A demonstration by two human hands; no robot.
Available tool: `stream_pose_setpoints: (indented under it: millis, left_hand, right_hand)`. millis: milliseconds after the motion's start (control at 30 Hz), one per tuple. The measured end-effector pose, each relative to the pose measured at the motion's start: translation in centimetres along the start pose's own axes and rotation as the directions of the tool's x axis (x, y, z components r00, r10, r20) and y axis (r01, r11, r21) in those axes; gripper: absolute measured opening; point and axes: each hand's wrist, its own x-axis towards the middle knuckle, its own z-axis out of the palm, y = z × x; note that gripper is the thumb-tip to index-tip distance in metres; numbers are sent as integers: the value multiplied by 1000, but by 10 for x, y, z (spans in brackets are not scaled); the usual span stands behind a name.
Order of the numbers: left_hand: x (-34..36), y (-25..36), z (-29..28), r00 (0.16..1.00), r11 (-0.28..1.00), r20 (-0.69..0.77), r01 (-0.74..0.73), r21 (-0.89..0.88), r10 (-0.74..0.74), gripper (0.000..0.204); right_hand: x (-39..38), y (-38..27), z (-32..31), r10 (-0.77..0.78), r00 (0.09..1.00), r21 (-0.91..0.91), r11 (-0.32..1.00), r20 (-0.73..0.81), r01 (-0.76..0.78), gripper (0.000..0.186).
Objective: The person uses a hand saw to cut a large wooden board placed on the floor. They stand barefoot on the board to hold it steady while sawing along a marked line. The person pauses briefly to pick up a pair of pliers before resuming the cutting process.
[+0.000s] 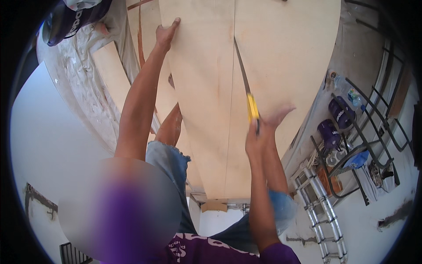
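A pale plywood sheet (202,66) with a thin lengthwise line fills the upper middle. My left hand (169,33) rests on its left part near the top, fingers apart. My right hand (256,130) is closed on the yellow handle of a handsaw (244,75); its long blade lies along the line, tip pointing away from me. My bare right foot (281,113) is on the sheet just right of the handle, slightly blurred. Another plywood piece shows beneath at the left.
Loose strips (110,61) lie on crumpled plastic sheeting (74,75) at left, with a purple container (70,22). At right stand black metal frames (369,154), purple containers (340,112), bottles and a telescopic ladder (321,211). A white surface (44,123) is at far left.
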Motion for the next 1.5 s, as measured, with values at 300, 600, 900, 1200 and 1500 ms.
stream_pose_setpoints:
  millis: [300, 600, 900, 1200, 1500]
  left_hand:
    - [-5, 5, -3, 1000, 1000, 15, -7, 20, 7, 62]
    - [-13, 13, 9, 995, 990, 29, -102, 94, 99, 71]
    - [4, -2, -3, 998, 999, 63, 28, 31, -30, 82]
    - [-6, 14, 7, 998, 998, 34, 57, 35, -58, 76]
    - [3, 12, 11, 997, 997, 68, -34, 63, 29, 76]
  right_hand:
    - [-24, 15, -1, 95, 994, 64, 993, 46, -98, 43]
    - [51, 2, 33, -50, 997, 32, 998, -53, 52, 40]
    - [-45, 5, -10, 73, 997, 165, 984, -22, -68, 45]
    - [-21, 16, 6, 87, 995, 79, 993, -46, -83, 34]
    - [104, -9, 58, -13, 997, 48, 999, -81, 17, 35]
